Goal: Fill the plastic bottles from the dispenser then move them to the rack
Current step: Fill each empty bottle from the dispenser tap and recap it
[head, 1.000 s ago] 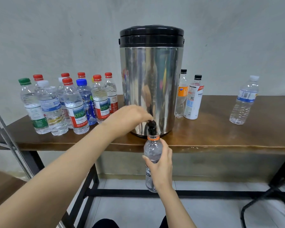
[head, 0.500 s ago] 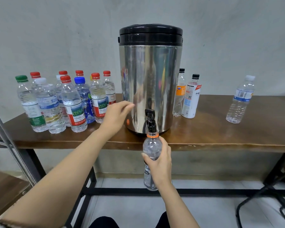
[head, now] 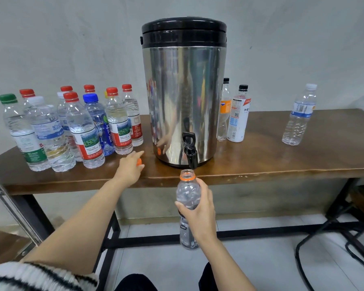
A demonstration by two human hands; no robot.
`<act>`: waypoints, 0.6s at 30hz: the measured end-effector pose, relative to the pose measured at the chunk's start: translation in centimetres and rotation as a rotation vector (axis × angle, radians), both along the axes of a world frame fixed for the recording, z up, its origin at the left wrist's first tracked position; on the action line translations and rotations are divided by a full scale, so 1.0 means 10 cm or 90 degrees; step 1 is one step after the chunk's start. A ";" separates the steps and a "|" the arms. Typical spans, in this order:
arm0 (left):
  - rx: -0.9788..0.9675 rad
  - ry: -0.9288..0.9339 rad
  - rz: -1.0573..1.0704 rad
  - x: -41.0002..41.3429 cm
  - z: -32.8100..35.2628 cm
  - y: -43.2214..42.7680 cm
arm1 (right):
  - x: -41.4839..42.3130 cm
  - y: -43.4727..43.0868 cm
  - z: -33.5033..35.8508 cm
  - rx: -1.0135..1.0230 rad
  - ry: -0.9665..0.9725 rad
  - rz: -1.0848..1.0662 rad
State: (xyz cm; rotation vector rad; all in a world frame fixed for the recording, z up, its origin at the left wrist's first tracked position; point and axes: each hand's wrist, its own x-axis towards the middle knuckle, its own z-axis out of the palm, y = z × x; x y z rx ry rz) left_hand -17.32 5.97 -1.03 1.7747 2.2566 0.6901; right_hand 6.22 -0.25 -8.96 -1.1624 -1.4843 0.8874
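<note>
The right grip (head: 198, 211) is closed around the middle of an open plastic bottle (head: 187, 192) with an orange neck ring. It holds the bottle upright just under the black tap (head: 190, 154), at six o'clock of the steel dispenser (head: 184, 91). The bottle mouth is near the tap but apart from it, and I see no water running. I judge that the cap comes next: the left grip (head: 129, 168) lies on the desk (head: 271, 158) at eight o'clock of the dispenser, at a small orange cap (head: 139, 162). Whether its fingers pinch the cap or only touch it, I cannot tell.

At nine o'clock stands a group of capped bottles (head: 82, 131), which look full. At three o'clock are two bottles with black caps (head: 237, 116), and farther out one bottle with a white cap (head: 298, 118). These seem empty, so more filling is probably left. No bottle is seen on a rack.

The water level in the held bottle is hard to read through the clear plastic. A metal frame (head: 11, 208) at seven o'clock, cut off by the picture edge, is maybe the rack.
</note>
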 end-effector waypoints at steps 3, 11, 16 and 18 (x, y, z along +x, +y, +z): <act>-0.041 0.089 -0.016 -0.02 -0.05 0.03 | -0.07 -0.04 0.05 0.007 0.010 0.026; -0.021 0.083 0.007 -0.12 -0.02 -0.03 | -0.38 -0.09 0.54 0.099 0.023 0.120; 0.166 -0.107 0.055 -0.27 0.27 -0.16 | -0.61 0.07 1.09 0.191 0.050 0.139; 0.245 -0.158 0.081 -0.31 0.50 -0.26 | -0.74 0.19 1.29 0.216 0.063 0.145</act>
